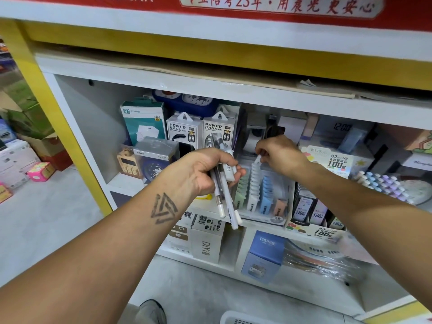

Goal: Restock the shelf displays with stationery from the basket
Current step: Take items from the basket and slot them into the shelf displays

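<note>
At the bottom edge of the view, the white rim of a basket [236, 320] shows on the grey floor, beside the toe of a shoe [152, 311]. Above it the two bare forearms reach up toward the shelf unit [77, 127]. The left hand [198, 170], its forearm marked with a triangle tattoo, is curled round a small bundle of white pens [224, 183], whose ends slant down and to the right below the fist while their caps stick out above it. Just right of that, the right hand [279, 154] pinches the top of a small white item [257, 157] at the back of a clear display tray [264, 195], which stands on the middle shelf and holds rows of green, white and blue packets. Behind the left hand stand two power bank boxes [201, 132] and a teal box [142, 120]. Farther right sits a lead refill display [327, 160] and a cluster of pastel-capped pens [385, 183].
</note>
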Demonstrator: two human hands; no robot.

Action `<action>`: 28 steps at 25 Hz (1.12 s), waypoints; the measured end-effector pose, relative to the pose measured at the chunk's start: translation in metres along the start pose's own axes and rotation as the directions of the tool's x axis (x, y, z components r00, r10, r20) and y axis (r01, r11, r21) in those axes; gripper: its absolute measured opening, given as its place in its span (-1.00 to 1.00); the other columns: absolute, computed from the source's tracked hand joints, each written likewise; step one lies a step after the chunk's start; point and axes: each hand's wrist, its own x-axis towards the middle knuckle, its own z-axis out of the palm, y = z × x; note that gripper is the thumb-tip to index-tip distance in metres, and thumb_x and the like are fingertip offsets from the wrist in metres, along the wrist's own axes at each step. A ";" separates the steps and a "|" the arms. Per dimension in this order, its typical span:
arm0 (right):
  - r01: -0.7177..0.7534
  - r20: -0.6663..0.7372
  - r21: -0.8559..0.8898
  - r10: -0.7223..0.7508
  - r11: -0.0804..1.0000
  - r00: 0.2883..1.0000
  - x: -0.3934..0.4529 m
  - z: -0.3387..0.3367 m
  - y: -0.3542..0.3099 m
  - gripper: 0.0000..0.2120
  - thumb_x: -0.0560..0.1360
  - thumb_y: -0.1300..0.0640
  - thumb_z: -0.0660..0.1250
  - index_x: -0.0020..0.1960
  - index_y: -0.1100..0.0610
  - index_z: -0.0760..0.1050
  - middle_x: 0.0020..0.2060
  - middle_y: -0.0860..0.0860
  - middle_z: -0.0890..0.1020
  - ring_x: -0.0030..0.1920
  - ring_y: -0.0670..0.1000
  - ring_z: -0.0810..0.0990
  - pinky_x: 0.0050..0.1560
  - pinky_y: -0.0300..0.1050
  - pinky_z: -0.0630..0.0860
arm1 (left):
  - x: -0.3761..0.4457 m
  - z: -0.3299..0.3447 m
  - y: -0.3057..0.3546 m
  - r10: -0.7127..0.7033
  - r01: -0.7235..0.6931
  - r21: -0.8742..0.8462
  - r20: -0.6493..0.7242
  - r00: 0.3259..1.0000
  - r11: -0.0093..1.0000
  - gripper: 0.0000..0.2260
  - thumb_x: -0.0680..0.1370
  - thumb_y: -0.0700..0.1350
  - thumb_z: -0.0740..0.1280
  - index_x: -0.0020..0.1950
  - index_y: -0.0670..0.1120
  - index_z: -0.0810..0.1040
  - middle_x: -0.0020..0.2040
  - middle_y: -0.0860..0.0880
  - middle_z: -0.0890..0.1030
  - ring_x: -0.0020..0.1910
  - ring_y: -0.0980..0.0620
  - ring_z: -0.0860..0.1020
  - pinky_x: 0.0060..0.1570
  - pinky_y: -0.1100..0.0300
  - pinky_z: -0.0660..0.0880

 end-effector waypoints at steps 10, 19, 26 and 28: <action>0.024 0.060 -0.026 -0.022 0.999 0.998 0.007 0.005 -0.004 -0.73 0.49 0.39 0.38 0.06 0.08 0.64 -0.01 0.04 0.68 -0.03 0.04 0.63 0.08 -0.09 0.58 | 0.000 -0.004 0.002 0.003 -0.003 0.000 -0.002 1.000 1.000 -0.96 0.53 -0.41 0.26 -0.06 -0.31 0.47 -0.32 -0.24 0.60 -0.40 -0.13 0.65 -0.47 0.17 0.58; -0.043 0.070 0.136 0.034 0.990 0.997 0.001 -0.009 -0.027 -0.62 0.57 0.32 0.30 0.33 0.04 0.57 0.24 -0.01 0.64 0.18 0.02 0.63 0.15 -0.23 0.50 | -0.002 -0.001 0.000 -0.023 0.022 0.017 0.050 0.998 1.000 -0.93 0.53 -0.42 0.26 -0.02 -0.34 0.49 -0.24 -0.23 0.61 -0.37 -0.12 0.66 -0.35 0.12 0.62; -0.302 0.298 0.875 0.071 0.380 0.952 -0.054 -0.053 -0.039 -0.85 0.47 0.12 0.51 -0.06 0.20 0.68 -0.28 0.09 0.69 -0.37 -0.07 0.60 -0.37 -0.26 0.53 | -0.006 0.018 -0.012 -0.024 0.000 0.156 0.153 0.988 0.988 -0.86 0.52 -0.41 0.26 0.03 -0.30 0.55 -0.22 -0.20 0.66 -0.30 -0.06 0.68 -0.35 0.18 0.62; -0.313 0.296 0.862 0.107 0.398 0.949 -0.062 -0.054 -0.036 -0.91 0.44 0.23 0.52 -0.06 0.21 0.68 -0.31 0.07 0.69 -0.36 -0.08 0.60 -0.35 -0.26 0.54 | -0.008 0.024 -0.015 -0.037 0.004 0.188 0.173 0.984 0.982 -0.87 0.51 -0.40 0.28 0.02 -0.32 0.56 -0.21 -0.23 0.67 -0.28 -0.08 0.69 -0.35 0.17 0.63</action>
